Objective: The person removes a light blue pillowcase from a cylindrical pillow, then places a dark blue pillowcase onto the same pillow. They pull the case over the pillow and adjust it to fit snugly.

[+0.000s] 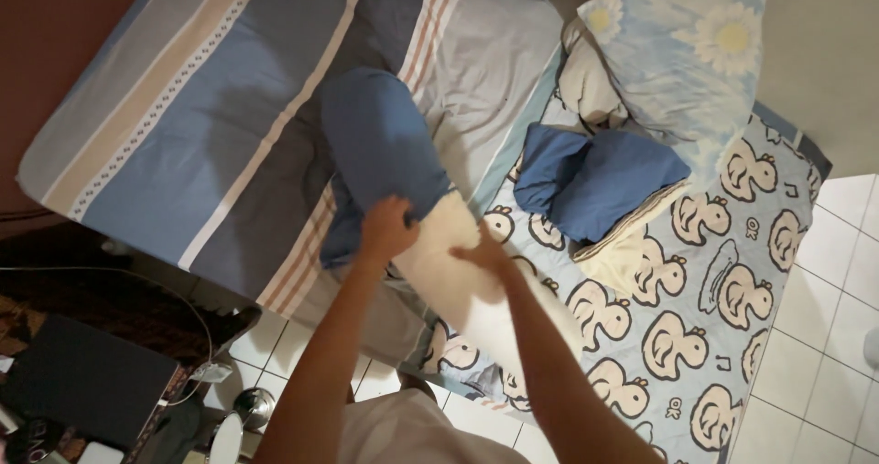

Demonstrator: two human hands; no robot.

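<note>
A long cream bolster pillow [458, 285] lies across the bed edge, its far end covered by a blue pillowcase [385, 144]. My left hand [386, 229] grips the bunched hem of the blue pillowcase where it meets the bare cream part. My right hand [483, 253] presses on the cream pillow just beside that hem. Both arms reach out from the bottom of the view.
A striped blue, grey and beige sheet [201, 107] covers the left mattress. A duck-print blanket [705, 308] covers the right one, with a second blue-cased pillow [600, 180] and a daisy-print pillow [678, 52] on it. White floor tiles [824, 318] lie right; dark clutter and cables [92, 382] sit bottom left.
</note>
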